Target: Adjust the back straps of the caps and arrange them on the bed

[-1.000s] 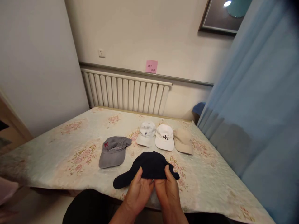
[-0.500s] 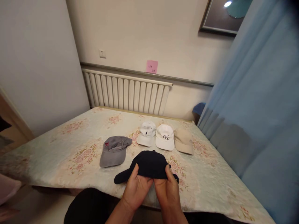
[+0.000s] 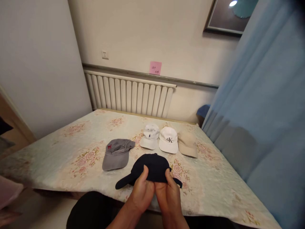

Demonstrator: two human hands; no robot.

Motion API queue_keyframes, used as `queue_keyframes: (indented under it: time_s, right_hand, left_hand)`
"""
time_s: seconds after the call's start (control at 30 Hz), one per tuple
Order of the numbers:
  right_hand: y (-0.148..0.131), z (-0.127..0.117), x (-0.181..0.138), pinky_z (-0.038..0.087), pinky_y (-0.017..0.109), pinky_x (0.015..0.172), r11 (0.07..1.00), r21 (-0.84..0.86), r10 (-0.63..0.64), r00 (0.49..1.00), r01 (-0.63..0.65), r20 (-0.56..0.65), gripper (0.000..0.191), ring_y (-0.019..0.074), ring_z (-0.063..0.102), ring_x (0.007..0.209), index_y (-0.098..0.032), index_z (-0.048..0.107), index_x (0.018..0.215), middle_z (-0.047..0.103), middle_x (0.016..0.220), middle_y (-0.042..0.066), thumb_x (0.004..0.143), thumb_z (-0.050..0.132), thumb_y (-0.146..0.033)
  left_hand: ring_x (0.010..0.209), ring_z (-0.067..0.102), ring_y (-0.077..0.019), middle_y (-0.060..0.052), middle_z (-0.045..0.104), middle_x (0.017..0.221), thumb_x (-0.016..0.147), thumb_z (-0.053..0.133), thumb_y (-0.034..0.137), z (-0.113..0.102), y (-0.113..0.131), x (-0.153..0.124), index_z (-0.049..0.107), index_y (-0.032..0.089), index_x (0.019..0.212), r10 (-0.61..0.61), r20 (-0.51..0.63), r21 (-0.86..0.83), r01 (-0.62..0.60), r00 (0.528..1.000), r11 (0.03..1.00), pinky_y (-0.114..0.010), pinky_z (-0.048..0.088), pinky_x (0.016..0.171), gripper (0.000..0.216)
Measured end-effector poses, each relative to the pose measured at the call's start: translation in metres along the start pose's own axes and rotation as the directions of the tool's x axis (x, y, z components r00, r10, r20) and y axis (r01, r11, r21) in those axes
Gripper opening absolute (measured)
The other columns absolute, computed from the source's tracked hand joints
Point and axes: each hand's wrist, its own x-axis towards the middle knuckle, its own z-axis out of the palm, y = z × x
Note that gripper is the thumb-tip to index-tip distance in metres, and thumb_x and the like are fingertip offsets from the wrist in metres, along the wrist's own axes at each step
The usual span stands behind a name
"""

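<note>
A dark navy baseball cap (image 3: 152,163) is held side-on over the near edge of the bed, its brim pointing left. My left hand (image 3: 143,190) grips its lower edge on the brim side, thumb on the outside. On the strap side, my right hand (image 3: 168,190) holds the same edge, thumb pressed on the cloth. The fingers of both hands go under the cap, partly hidden. To its left lies a grey cap (image 3: 116,156) with a red emblem. Behind it sit a white cap (image 3: 149,136) with a small dark logo, a white lettered cap (image 3: 168,140) and a beige cap (image 3: 187,144).
The caps lie on a bed (image 3: 90,127) with a floral cover. Behind it are a radiator (image 3: 133,95) and a wall with a pink note (image 3: 155,67). A blue curtain (image 3: 262,111) hangs at the right. Another person's pink sleeve (image 3: 9,192) shows at lower left.
My hands have come slightly closer together along the navy cap's lower edge, the left thumb shifting right and the right thumb left. The other caps have not moved.
</note>
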Motion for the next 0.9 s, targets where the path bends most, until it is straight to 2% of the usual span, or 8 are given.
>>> queue_keyframes:
  time_s: [0.1,0.2,0.3,0.43,0.63,0.7,0.77,0.9]
  right_hand:
    - [-0.005,-0.004,0.003,0.043,0.04,0.101,0.999,-0.01,-0.047,0.999,0.047,-0.009,0.031,0.0202,0.063,0.104,-0.017,0.067,0.103,0.071,0.104,0.006,0.074,0.071,-0.029]
    - [-0.007,-0.01,0.003,0.051,0.039,0.088,0.999,-0.037,-0.014,1.0,0.013,-0.028,0.029,0.0199,0.066,0.096,-0.017,0.066,0.1,0.072,0.102,0.006,0.074,0.071,-0.026]
    - [-0.003,-0.016,-0.001,0.055,0.034,0.075,0.995,-0.055,0.086,0.995,-0.089,-0.048,0.027,0.0184,0.069,0.081,-0.016,0.065,0.095,0.074,0.091,0.006,0.074,0.071,-0.031]
    - [0.004,-0.023,-0.004,0.053,0.029,0.068,0.974,-0.04,0.222,0.974,-0.224,-0.035,0.031,0.0174,0.068,0.069,-0.011,0.065,0.084,0.072,0.072,0.008,0.078,0.066,-0.041]
    - [0.005,-0.04,0.001,0.051,0.026,0.061,0.96,0.062,0.278,0.956,-0.273,-0.098,0.04,0.0149,0.065,0.065,-0.014,0.062,0.081,0.069,0.07,0.006,0.083,0.054,-0.054]
    - [0.003,-0.049,0.005,0.051,0.026,0.061,0.958,0.086,0.281,0.952,-0.272,-0.122,0.042,0.0136,0.064,0.064,-0.015,0.062,0.082,0.067,0.07,0.005,0.083,0.052,-0.055]
    - [0.0,-0.056,0.01,0.05,0.025,0.061,0.962,0.11,0.266,0.952,-0.251,-0.148,0.041,0.0124,0.063,0.063,-0.015,0.062,0.085,0.066,0.069,0.003,0.084,0.051,-0.055]
    - [-0.004,-0.061,0.017,0.05,0.025,0.056,0.967,0.143,0.238,0.949,-0.211,-0.206,0.038,0.0122,0.06,0.059,-0.016,0.062,0.087,0.064,0.066,0.002,0.086,0.049,-0.052]
  left_hand:
    - [0.128,0.044,-0.0251,-0.01,0.058,0.128,0.094,0.04,0.041,-0.012,0.002,0.005,0.045,0.016,0.136,0.023,0.052,-0.02,-0.022,0.998,1.0,-0.041,0.024,0.113,0.049]
    - [0.129,0.042,-0.0261,-0.01,0.057,0.128,0.093,0.04,0.045,-0.019,0.008,0.008,0.046,0.017,0.135,0.05,0.075,-0.03,-0.047,0.996,0.998,-0.043,0.024,0.113,0.051]
    - [0.129,0.043,-0.0256,-0.01,0.059,0.127,0.093,0.04,0.043,-0.018,0.016,0.009,0.045,0.015,0.135,0.062,0.06,-0.028,-0.061,0.996,0.998,-0.043,0.024,0.113,0.051]
    - [0.126,0.046,-0.0232,-0.008,0.061,0.124,0.094,0.038,0.044,-0.013,0.026,0.007,0.043,0.019,0.137,0.096,0.007,-0.054,-0.096,0.995,0.994,-0.041,0.022,0.113,0.051]
    - [0.123,0.05,-0.0245,-0.01,0.063,0.121,0.092,0.037,0.048,-0.015,0.038,0.001,0.044,0.02,0.136,0.074,0.021,-0.089,-0.071,0.997,0.993,-0.044,0.022,0.112,0.053]
    - [0.122,0.05,-0.0243,-0.009,0.062,0.122,0.093,0.036,0.049,-0.019,0.041,0.0,0.048,0.02,0.133,0.063,0.07,-0.091,-0.057,0.996,0.994,-0.045,0.021,0.113,0.051]
    - [0.123,0.05,-0.0232,-0.008,0.061,0.124,0.094,0.033,0.048,-0.023,0.044,-0.001,0.053,0.02,0.129,0.05,0.184,-0.1,-0.032,0.982,0.995,-0.044,0.019,0.113,0.049]
    - [0.125,0.047,-0.0209,-0.008,0.054,0.13,0.097,0.021,0.047,-0.031,0.049,-0.002,0.057,0.016,0.126,0.015,0.42,-0.111,0.035,0.907,0.993,-0.04,0.022,0.113,0.055]
